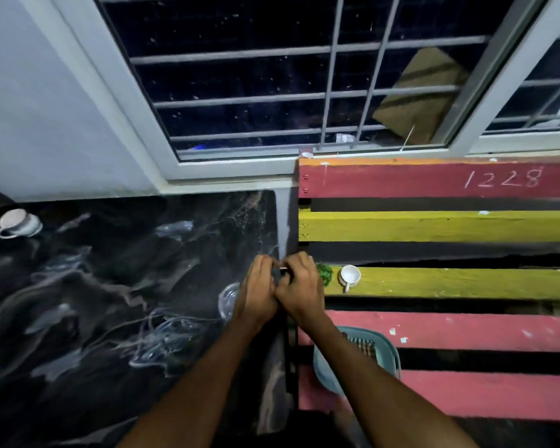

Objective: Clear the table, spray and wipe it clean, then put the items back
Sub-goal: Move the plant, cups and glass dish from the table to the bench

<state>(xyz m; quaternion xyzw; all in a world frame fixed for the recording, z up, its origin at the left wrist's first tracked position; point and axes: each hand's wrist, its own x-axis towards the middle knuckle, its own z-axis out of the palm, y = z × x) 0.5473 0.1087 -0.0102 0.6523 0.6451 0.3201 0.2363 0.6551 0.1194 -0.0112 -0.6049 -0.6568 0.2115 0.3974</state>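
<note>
The black marble-patterned table (94, 302) fills the left half of the view. My left hand (258, 287) and my right hand (299, 286) meet over its right edge, both gripping one small dark object (282, 273) with a pale tip; what it is I cannot tell. A clear glass (228, 299) lies on the table just left of my left hand. A white cup (18, 223) lies tipped at the table's far left. On the painted slatted bench (450, 282) to the right stand a second white cup (349, 275) and a small green plant (324, 272).
A teal plastic basket (382, 347) holding a dark ribbed item sits on the bench's red slat below my right forearm. A barred window (288, 76) runs along the wall behind both table and bench. Cardboard (424, 92) leans behind the bars.
</note>
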